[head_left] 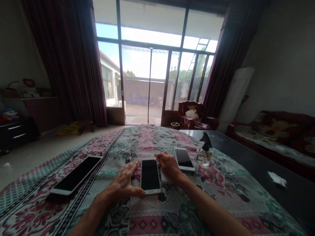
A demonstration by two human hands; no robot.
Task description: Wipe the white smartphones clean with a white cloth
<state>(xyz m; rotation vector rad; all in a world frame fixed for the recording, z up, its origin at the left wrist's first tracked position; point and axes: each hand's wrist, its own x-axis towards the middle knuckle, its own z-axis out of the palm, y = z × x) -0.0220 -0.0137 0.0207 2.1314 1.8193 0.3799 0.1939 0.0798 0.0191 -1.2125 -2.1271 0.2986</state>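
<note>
A white-framed smartphone (150,177) with a dark screen lies face up on the patterned tablecloth (137,213). My left hand (126,180) rests along its left side, fingers spread and the thumb at the lower left corner. At the upper right corner, my right hand (169,165) has its fingers pressed together. Under that palm shows a pale, flat thing (165,178), mostly covered; whether the fingers hold part of it is hidden. Just right of this hand lies a second white phone (184,159). On the left is a larger white-edged tablet (76,175), screen dark.
A clear glass container (203,157) with a black top stands beyond the second phone. A crumpled white tissue (277,179) lies on the dark tabletop (256,167) to the right. Farther off are a wooden chair (190,114), a sofa (275,127) and glass doors (147,85).
</note>
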